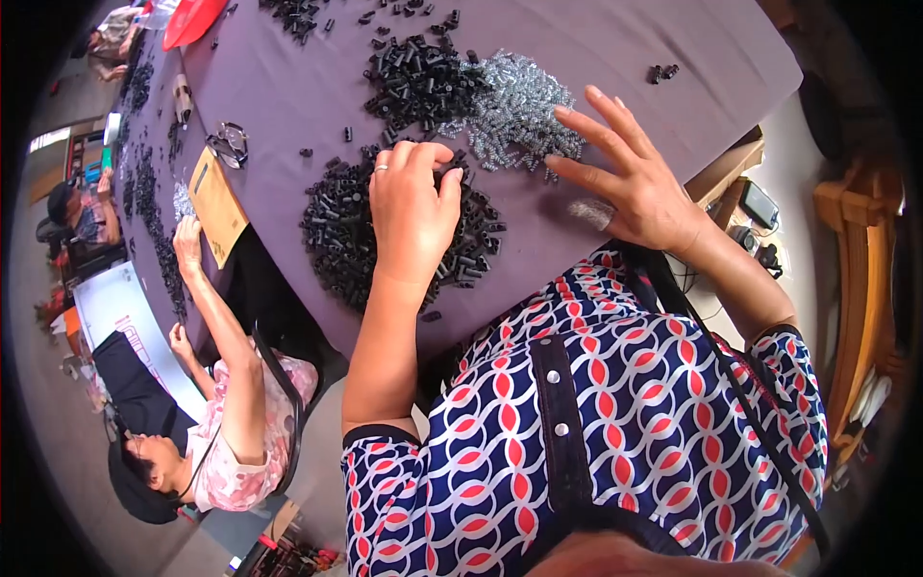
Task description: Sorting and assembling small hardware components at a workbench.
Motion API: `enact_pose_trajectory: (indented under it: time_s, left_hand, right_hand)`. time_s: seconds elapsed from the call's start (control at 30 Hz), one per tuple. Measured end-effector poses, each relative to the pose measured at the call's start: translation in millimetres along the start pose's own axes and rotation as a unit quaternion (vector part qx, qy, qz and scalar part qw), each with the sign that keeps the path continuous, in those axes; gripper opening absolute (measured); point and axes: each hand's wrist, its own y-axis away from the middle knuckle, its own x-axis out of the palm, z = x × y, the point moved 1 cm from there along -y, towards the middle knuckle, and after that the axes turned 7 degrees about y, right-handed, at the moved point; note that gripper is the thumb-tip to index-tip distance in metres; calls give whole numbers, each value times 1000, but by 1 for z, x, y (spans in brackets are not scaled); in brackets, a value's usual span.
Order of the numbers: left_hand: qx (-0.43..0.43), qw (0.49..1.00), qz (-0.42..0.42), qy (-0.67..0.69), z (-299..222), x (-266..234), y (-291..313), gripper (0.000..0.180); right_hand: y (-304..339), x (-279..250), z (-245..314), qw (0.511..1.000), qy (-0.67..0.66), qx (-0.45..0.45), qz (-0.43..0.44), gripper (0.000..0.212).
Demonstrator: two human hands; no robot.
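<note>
My left hand, with a ring on one finger, is over a wide heap of small black cylindrical pieces. Its fingers and thumb are curled in; whatever lies between them is hidden. My right hand has its fingers spread beside a pile of small silvery springs, and I see nothing in its grasp. A second pile of black pieces touches the far left side of the springs.
A purple-grey cloth covers the table. At the left, a co-worker's hand reaches toward more springs, near a tan envelope and eyeglasses. A red basin stands at the far left; a wooden chair is at the right.
</note>
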Motion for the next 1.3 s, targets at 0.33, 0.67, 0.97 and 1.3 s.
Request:
enact_pose_trajectory:
  time_s: [0.33, 0.67, 0.97, 1.3]
  left_hand:
    - [18, 1000, -9, -8, 1, 2, 1, 16]
    - [54, 998, -27, -30, 1, 6, -13, 16]
    - [28, 998, 23, -44, -4, 6, -27, 16]
    - [30, 999, 4, -30, 2, 3, -21, 14]
  right_hand:
    - [-12, 13, 19, 998, -42, -9, 46, 63]
    - [-25, 23, 19, 999, -24, -5, -34, 27]
    - [-31, 37, 29, 999, -16, -2, -39, 13]
    - [-30, 15, 14, 959, -267, 92, -13, 29]
